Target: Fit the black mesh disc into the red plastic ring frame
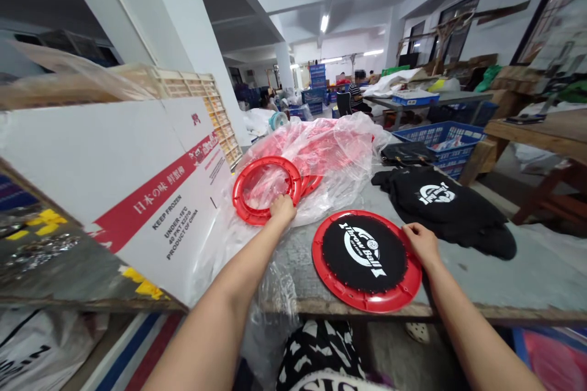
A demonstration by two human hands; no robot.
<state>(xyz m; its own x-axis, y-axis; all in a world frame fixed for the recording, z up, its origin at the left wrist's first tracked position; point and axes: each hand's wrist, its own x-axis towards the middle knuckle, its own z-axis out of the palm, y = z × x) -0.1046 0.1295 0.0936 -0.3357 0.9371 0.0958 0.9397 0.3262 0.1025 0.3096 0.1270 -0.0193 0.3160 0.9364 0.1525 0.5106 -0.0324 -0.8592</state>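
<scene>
Red plastic shows twice on the grey, worn tabletop (pixel 513 269). Toward the far left side, the left hand (pixel 282 208) has its fingers curled over the near rim of an open red plastic ring (pixel 247 211), a smooth circular hoop with an empty centre that leans on a crinkled clear plastic bag (pixel 330 159) holding more red rings; the bag's glossy film spills over the tabletop's left edge beside the forearm. Close to the near edge, a round red-rimmed disc with a black mesh centre and white printed lettering (pixel 365 259) lies flat, small fasteners dotting its rim. The right hand (pixel 422 243) rests on the disc's right rim, fingers bent and closed loosely against the red edge, thumb on top. Beyond it, near the right side, sits a soft heap of black fabric pieces with white logos (pixel 452 211), matte and rumpled. Off the left edge leans a white corrugated cardboard box with a red stripe and printed text (pixel 137 195), its flat face smooth. Farther back stands a blue plastic lattice crate (pixel 440 137).
</scene>
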